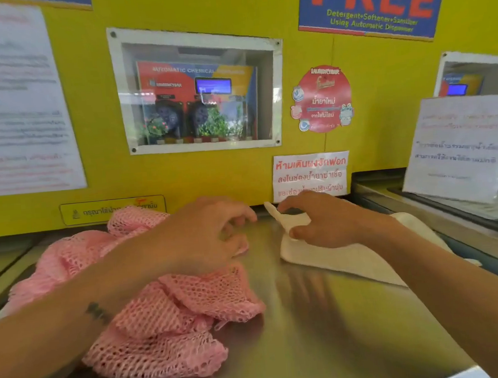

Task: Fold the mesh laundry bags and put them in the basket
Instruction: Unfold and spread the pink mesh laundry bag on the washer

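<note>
One pink mesh bag [173, 308] under curled, loose left hand [204, 237], one white bag [345, 255] pinched by right hand [325, 227] fingers, steel top [327, 331].

The left hand [207, 237] hides part of the pink mesh bag [169, 323].

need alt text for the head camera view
Two bare hands work on a steel counter: the left hand rests on a crumpled pink mesh laundry bag, the right hand lifts a corner of a white cloth. Behind is a yellow wall with notices.
</note>
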